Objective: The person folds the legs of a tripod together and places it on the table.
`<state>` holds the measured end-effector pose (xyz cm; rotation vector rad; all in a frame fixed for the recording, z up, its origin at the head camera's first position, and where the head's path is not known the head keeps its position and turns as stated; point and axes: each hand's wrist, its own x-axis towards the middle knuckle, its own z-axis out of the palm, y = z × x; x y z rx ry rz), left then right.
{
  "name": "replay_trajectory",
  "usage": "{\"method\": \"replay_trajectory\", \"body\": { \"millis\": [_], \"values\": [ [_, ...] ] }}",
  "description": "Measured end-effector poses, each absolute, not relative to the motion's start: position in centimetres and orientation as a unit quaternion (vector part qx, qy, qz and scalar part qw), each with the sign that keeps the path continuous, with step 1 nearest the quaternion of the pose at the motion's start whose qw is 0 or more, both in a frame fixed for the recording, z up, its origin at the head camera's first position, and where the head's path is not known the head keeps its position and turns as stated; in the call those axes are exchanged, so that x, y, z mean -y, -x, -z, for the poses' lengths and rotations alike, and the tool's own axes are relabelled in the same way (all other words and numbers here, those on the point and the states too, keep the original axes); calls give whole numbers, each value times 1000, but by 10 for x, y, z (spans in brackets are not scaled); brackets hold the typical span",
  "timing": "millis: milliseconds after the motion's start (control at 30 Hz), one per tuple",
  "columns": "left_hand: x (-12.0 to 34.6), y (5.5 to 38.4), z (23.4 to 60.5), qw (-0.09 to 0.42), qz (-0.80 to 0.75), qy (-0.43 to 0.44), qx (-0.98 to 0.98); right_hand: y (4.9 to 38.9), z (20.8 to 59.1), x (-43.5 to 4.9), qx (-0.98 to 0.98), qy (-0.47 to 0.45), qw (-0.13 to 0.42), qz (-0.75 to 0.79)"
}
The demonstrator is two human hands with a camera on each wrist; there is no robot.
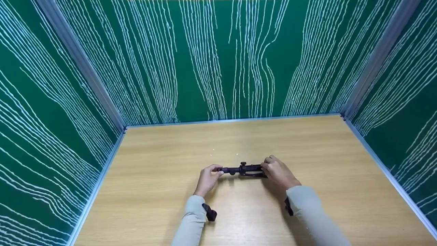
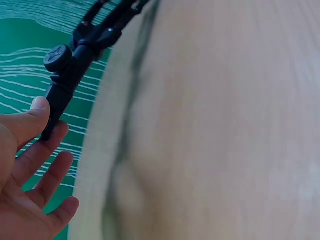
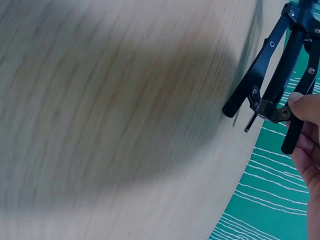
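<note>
A small black tripod is held sideways just above the wooden table, between both hands. At its head end, my left hand pinches the narrow tip between thumb and forefinger; the other fingers stand apart from it in the left wrist view. A round knob sticks out from the tripod's side. My right hand grips one leg near its foot with thumb and fingers. Another leg is spread outward from the centre post, with a hinged brace joining them.
The wooden table reaches to green walls with white wavy lines on three sides. Metal frame strips edge the tabletop. Several tiny white specks lie behind the tripod. Black wrist straps show on both sleeves.
</note>
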<state>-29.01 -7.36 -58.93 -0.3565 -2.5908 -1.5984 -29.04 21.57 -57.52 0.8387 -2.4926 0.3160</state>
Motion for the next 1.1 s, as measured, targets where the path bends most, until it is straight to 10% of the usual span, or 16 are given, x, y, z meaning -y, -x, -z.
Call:
{"method": "replay_trajectory", "body": {
  "millis": [667, 1100],
  "values": [
    [77, 291, 613, 62, 392, 123, 910, 293, 585, -209, 915, -308, 247, -79],
    [96, 296, 599, -28, 403, 163, 900, 279, 560, -216, 950, -234, 75, -193]
  ]
}}
